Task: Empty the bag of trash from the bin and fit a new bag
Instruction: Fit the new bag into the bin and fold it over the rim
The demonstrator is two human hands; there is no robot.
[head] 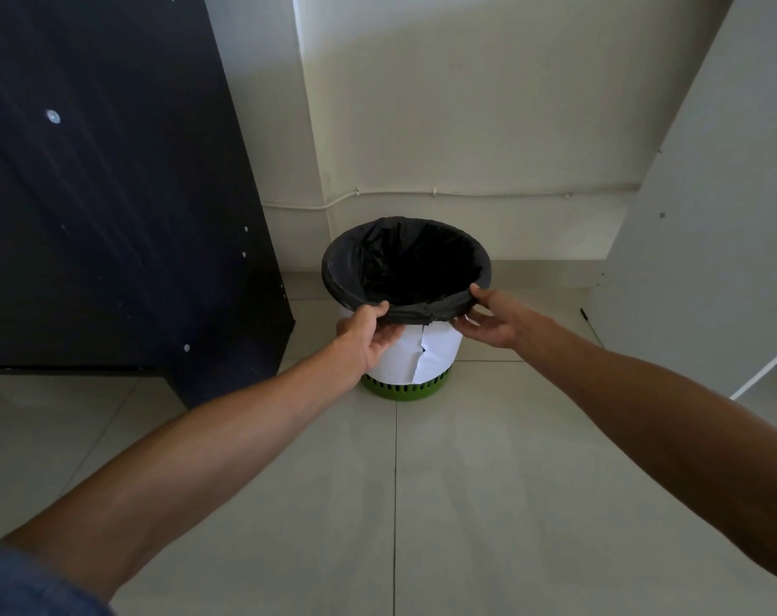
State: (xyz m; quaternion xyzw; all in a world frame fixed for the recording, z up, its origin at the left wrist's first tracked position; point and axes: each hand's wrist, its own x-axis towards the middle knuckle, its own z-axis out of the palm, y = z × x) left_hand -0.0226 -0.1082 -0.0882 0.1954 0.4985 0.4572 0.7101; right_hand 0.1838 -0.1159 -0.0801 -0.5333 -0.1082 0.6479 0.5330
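Observation:
A round bin [426, 353] with white paper around its side and a green slotted base stands on the tiled floor near the wall. A black bag [355, 260] lines it, folded over the rim. My left hand [369, 333] pinches the bag's folded edge at the near-left of the rim. My right hand [489, 320] grips the same edge at the near-right. The bag's inside is dark, so its contents are hidden.
A tall dark cabinet [111, 215] stands to the left of the bin. A white panel [711, 215] rises on the right. A cable [466, 194] runs along the cream wall behind. Pale floor tiles [400, 504] stretch toward me.

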